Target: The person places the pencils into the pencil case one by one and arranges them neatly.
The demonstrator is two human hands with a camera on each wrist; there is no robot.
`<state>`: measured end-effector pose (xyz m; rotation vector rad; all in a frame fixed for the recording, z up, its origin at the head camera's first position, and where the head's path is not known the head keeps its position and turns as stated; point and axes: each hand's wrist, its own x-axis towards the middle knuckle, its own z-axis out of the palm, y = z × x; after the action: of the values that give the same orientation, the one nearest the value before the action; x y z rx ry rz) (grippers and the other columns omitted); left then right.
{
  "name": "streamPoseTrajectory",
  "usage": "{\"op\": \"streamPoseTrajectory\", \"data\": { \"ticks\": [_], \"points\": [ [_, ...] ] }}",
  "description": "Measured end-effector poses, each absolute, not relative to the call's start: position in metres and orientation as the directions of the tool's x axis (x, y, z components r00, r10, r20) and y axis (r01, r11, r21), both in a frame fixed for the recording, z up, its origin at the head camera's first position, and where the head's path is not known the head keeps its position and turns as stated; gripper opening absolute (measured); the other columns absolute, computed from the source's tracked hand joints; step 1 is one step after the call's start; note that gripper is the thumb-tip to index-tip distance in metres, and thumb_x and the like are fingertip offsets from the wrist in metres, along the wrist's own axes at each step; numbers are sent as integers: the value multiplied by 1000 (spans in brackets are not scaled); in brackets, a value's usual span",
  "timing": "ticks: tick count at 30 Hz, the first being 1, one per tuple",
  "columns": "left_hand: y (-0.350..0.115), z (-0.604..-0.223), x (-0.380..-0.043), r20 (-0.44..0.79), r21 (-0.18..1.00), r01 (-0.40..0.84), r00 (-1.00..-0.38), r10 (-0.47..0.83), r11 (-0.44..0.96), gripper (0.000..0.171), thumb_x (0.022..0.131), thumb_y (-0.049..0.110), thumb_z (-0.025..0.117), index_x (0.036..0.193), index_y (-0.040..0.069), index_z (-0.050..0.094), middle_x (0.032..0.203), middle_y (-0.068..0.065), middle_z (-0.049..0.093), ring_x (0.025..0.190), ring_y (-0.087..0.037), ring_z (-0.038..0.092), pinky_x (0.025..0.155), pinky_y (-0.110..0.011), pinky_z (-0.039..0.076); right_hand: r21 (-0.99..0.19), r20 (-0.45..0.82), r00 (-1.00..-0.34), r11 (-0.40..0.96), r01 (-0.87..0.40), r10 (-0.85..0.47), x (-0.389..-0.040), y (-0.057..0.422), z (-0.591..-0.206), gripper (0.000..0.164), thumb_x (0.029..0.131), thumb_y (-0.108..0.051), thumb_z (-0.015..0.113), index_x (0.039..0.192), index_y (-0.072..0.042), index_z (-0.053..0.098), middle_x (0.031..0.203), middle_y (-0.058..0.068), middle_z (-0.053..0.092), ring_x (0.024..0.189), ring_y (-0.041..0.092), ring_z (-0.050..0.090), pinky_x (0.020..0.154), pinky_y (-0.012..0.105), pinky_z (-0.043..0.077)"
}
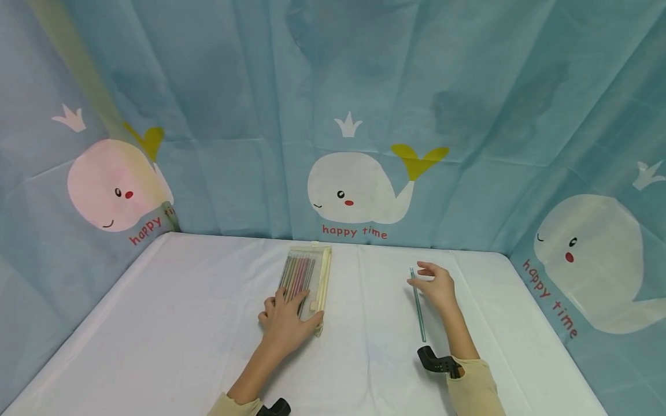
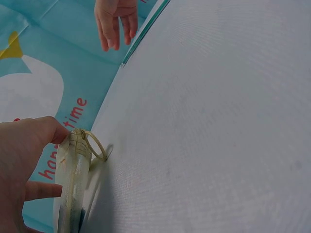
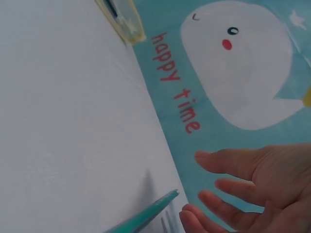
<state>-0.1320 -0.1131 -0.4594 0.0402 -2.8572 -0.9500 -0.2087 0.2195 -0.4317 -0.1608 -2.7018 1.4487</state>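
In the head view a clear pouch with cream edging [image 1: 325, 271] lies left of the middle, several slim coloured sticks [image 1: 300, 270] side by side inside it. My left hand [image 1: 286, 323] rests on its near part, fingers spread over the sticks and thumb at the zip edge. The left wrist view shows that thumb against the pouch's corner [image 2: 73, 160], beside a small cream loop [image 2: 97, 145]. A slim teal stick [image 1: 418, 309], pen-like, is on the right side of the table. My right hand [image 1: 437, 286] hovers by its far end, fingers parted and holding nothing.
A white cloth covers the table [image 1: 182, 323]. Behind it and at both sides hangs a blue curtain [image 1: 218, 173] printed with whales. Black wrist mounts [image 1: 436, 361] sit at both sleeves, one close to the teal stick's near end in the head view.
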Motion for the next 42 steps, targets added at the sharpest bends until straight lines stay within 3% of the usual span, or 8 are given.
{"op": "streamPoseTrajectory", "data": {
  "ticks": [5,11,24,35,42],
  "points": [
    [-113,-460,-132,113,598,14,-991,-67,801,66,88,50,74,142,12,67,152,-38,39,132,-63,36,90,-74,33,-823,-32,-993,560,92,116,-210,222,-437,63,90,-7,80,146,9,55,135,35,62,113,46,64,71,28,58],
    [-114,-460,-132,114,598,17,-991,-64,801,67,88,50,74,142,12,67,153,-39,38,133,-63,36,90,-74,33,-820,-67,-989,558,129,131,-212,222,-443,63,85,-2,83,142,10,58,130,35,62,97,35,68,68,30,59],
    [-114,-462,-132,133,594,26,-989,-66,804,66,87,51,74,140,12,68,150,-39,40,131,-62,38,89,-74,34,-788,-79,-988,598,144,135,-211,220,-449,58,79,2,87,133,11,64,113,27,66,81,25,64,64,27,54],
    [-114,-462,-133,120,593,18,-990,-67,805,67,87,52,74,142,13,67,152,-37,39,132,-61,37,90,-73,33,-795,-73,-990,592,130,119,-210,219,-450,51,81,4,85,128,12,67,96,17,65,67,15,61,60,24,55],
    [-114,-462,-133,116,586,14,-991,-67,810,67,88,52,74,142,13,68,152,-38,39,132,-61,37,90,-73,34,-816,-103,-985,554,163,138,-211,219,-450,50,83,6,82,129,12,66,90,11,65,70,14,61,62,24,57]
  ]
}}
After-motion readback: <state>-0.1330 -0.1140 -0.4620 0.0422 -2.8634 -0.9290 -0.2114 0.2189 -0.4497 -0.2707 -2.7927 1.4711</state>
